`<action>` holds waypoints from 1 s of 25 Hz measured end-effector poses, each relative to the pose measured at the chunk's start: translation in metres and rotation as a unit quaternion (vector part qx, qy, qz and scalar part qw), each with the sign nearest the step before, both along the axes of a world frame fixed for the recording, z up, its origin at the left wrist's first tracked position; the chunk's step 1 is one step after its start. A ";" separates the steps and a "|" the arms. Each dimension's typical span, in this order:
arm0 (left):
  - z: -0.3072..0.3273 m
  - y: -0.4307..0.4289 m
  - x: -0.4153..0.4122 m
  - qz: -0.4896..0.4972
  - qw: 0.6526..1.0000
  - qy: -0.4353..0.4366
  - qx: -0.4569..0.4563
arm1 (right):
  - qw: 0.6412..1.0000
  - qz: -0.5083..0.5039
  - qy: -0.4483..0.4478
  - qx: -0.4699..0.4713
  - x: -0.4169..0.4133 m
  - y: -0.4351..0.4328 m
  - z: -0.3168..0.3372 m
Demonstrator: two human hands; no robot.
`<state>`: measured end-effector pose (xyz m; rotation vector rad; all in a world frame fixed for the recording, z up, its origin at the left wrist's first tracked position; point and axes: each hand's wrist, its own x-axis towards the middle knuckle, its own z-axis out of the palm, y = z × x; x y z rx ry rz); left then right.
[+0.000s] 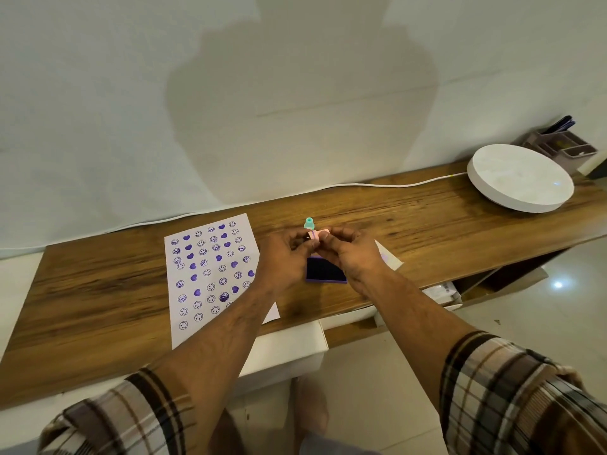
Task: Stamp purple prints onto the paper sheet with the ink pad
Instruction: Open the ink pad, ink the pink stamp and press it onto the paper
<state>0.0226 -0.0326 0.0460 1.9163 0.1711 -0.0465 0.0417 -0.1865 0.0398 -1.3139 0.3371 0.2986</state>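
Note:
A white paper sheet [210, 274] covered with several purple smiley and heart prints lies on the wooden desk [410, 224], left of my hands. A purple ink pad [325, 270] lies open just below my hands, its dark surface showing. My left hand [285, 254] and my right hand [351, 251] meet above the pad, both pinching small stamps: a teal-topped stamp [309, 223] sticks up from the left fingers and a pink piece [320, 233] sits between both hands' fingertips. My left forearm covers the sheet's lower right corner.
A round white disc-shaped object [520, 177] sits at the desk's far right with a white cable [377, 184] running along the wall. A grey organiser [561, 142] stands behind it. A white scrap of paper [389, 256] lies right of my right hand. White drawers are under the desk.

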 end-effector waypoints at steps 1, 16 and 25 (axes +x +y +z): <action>-0.001 0.002 0.001 0.010 0.999 0.018 -0.036 | 1.000 -0.016 -0.005 0.006 0.001 0.001 -0.002; -0.057 0.030 0.006 0.009 0.985 0.106 0.139 | 0.687 0.313 -0.121 -0.644 0.029 -0.006 -0.069; -0.068 0.032 0.004 -0.012 0.982 0.074 0.175 | 0.638 0.326 -0.157 -0.679 0.029 0.000 -0.070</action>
